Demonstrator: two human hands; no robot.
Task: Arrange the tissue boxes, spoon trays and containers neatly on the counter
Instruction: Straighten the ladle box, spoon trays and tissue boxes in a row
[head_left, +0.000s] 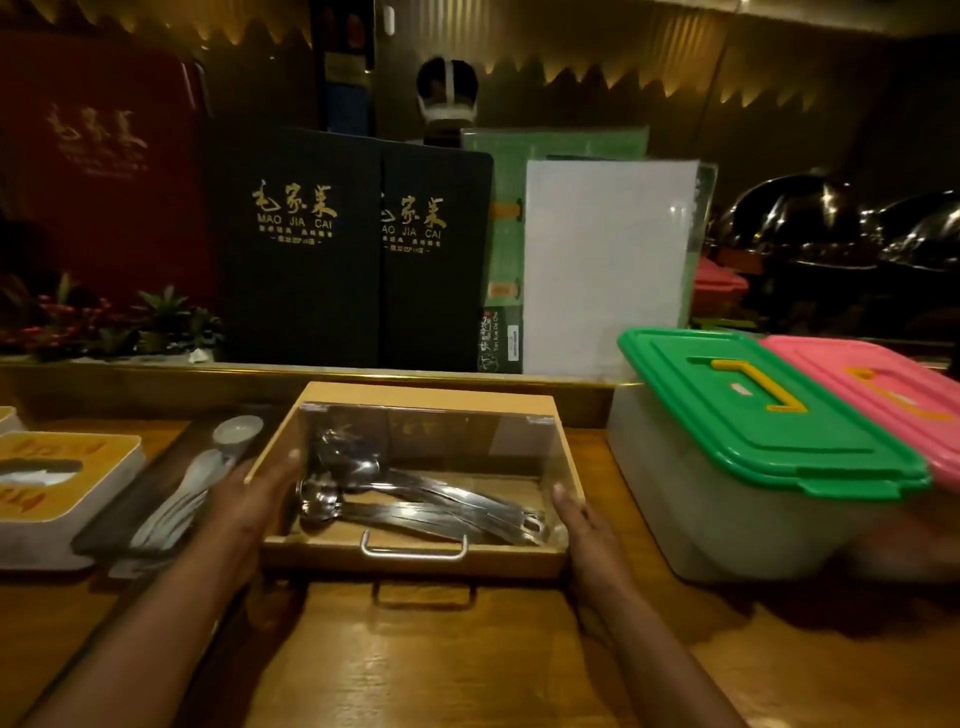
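Fingers (283, 467) straight on both sides: left hand (249, 493) flat on the tray (415, 558) left wall, right hand (587, 535) flat on its right wall. Pressed, not curled round. Tray sits on the counter (415, 665) at 12, between the hands, equally near each, handle at 6. Spoons (415, 499) inside lie roughly 9-to-4. Dark tray (124, 519) and tissue box (62, 483) at 9, green-lid container (753, 431) at 3. Menus (296, 244) behind at 12. Guess: a two-handed slide.

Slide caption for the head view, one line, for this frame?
Left hand and right hand press flat against the sides of the spoon tray on the counter, beside a green-lidded container.
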